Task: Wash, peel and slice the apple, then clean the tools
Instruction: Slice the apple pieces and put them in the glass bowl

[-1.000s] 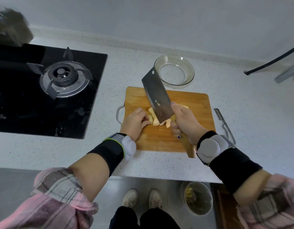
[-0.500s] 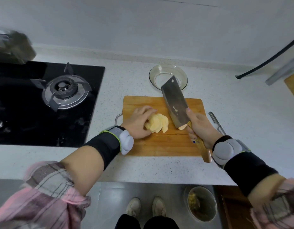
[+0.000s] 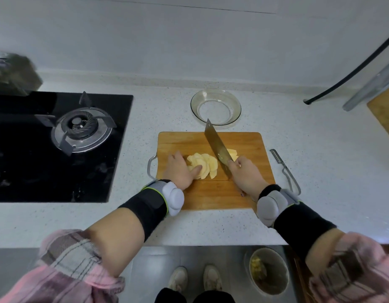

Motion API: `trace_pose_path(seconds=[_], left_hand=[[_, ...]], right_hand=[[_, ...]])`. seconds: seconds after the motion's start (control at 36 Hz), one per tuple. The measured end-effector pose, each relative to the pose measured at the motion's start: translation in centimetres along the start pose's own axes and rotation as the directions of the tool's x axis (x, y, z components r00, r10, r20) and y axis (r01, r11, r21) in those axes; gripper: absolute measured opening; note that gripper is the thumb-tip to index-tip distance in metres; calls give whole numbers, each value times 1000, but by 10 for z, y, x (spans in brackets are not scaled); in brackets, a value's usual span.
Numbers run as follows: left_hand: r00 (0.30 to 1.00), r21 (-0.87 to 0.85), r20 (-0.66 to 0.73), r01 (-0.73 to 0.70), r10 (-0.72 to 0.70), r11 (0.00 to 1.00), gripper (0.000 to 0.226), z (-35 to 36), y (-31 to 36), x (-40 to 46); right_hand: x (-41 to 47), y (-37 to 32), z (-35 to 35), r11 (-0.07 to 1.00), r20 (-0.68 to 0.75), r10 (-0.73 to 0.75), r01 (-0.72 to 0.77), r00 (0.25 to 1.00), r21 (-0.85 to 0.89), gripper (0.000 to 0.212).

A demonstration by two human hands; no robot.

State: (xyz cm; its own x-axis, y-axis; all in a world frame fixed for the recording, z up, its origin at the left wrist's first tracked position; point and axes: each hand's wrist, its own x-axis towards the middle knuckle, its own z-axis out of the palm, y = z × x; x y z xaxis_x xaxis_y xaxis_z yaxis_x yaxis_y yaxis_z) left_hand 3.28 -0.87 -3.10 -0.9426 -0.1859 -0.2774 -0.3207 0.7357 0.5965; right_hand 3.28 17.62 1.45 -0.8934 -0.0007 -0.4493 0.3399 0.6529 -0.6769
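Glass bowl (image 3: 216, 107) sits at the board's (image 3: 244, 193) twelve o'clock on the bench (image 3: 309, 138), while the left hand (image 3: 178, 171) presses the fanned apple slices (image 3: 203, 166) with fingers extended and the right hand (image 3: 247, 177) keeps fingers wrapped round the cleaver (image 3: 217, 147), peeler (image 3: 284, 170) at three o'clock.

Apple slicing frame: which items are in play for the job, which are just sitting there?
In play:
apple slices, under the left hand
cleaver, gripped by the right hand
cutting board
peeler, a tool left to clean
glass bowl, probably for the slices

Lying about:
gas hob
floor bin
black hose
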Motion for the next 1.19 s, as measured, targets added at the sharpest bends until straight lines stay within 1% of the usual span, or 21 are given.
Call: trace_pose_path(seconds=[0.11,0.19,0.25,0.36,0.47,0.64,0.69,0.81,1.0,1.19], left_hand=[[997,-75,42,61,-58,995,73,6,5,-4],[997,-61,16,70,-69,996,73,9,10,-8],[997,-46,10,78,-77,996,78,12,14,-11],[995,-158,81,69,-57,985,92,26,23,-21],[999,-166,25,24,-20,986,86,40,23,-27],[995,-212,-90,29,-49,977,75,51,29,-24],[990,-203,-132,15,-42,979,75,55,30,-22],[987,-205,-163,-21,-13,979,78,58,25,-22],[979,-273,-202,-44,-13,961,81,61,21,-20],[963,-310,-270,-97,10,946,80,65,29,-22]], right_hand=[[0,5,2,998,28,-7,5,1000,70,30],[-1,9,1,992,67,2,-10,998,128,31],[-1,11,2,984,98,7,-25,995,177,32],[-2,12,3,976,115,-2,-23,993,215,31],[-1,16,1,947,163,28,-78,986,312,30],[1,23,3,938,167,26,-82,986,337,28],[3,25,2,933,172,22,-82,985,349,27],[3,29,3,930,171,24,-84,985,358,24],[8,35,4,933,204,10,-82,979,351,30],[10,38,0,923,228,-36,-56,973,382,25]])
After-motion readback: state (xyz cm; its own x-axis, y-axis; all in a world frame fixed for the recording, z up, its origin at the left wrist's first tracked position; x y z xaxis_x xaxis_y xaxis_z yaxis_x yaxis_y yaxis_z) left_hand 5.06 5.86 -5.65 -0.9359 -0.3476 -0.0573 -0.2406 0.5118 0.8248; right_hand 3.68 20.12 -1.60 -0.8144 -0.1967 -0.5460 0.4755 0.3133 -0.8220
